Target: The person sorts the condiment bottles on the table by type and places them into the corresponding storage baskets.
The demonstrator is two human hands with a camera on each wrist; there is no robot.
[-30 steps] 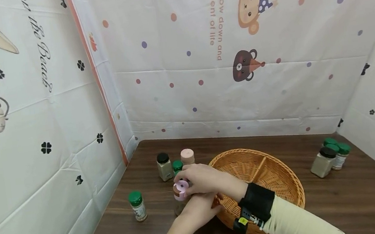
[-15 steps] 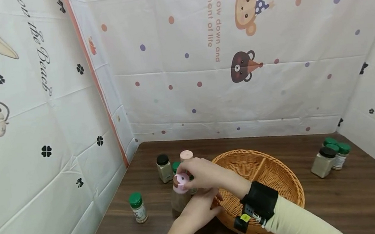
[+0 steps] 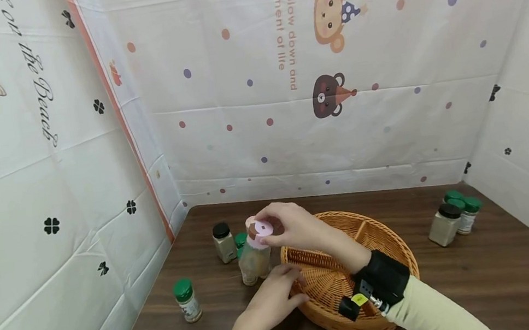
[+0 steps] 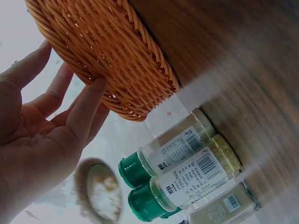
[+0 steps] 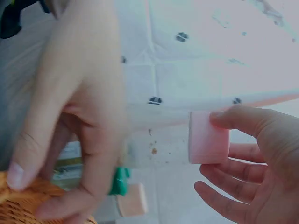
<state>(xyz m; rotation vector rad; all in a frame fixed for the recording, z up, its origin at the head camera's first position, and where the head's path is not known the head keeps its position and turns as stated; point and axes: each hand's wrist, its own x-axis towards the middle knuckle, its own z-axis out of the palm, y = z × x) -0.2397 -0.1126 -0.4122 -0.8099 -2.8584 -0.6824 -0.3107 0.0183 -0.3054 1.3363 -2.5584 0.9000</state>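
My right hand (image 3: 293,226) pinches the pink cap (image 3: 261,230) of a clear spice jar (image 3: 255,262) and holds it up above the table, tilted. Thumb and fingers grip that cap (image 5: 209,137) in the right wrist view; a few brown crumbs cling inside the clear body (image 5: 156,144). My left hand (image 3: 275,297) is at the near left side of the round wicker basket (image 3: 354,327), fingers spread and loosely bent. In the left wrist view its fingertips (image 4: 97,86) meet the wicker wall (image 4: 112,51). A blurred round jar bottom (image 4: 98,191) shows below that hand.
Left of the basket stand a black-capped jar (image 3: 224,242), a green-capped jar (image 3: 240,239) and, nearer, another green-capped jar (image 3: 187,300). Several jars, one black-capped (image 3: 445,224), cluster at the far right. Patterned cloth walls (image 3: 221,137) border the wooden table (image 3: 482,281).
My right hand has raised the pink-capped jar from beside my left hand, up and away from me. My left hand stays near the basket's side. The head view has turned slightly right.
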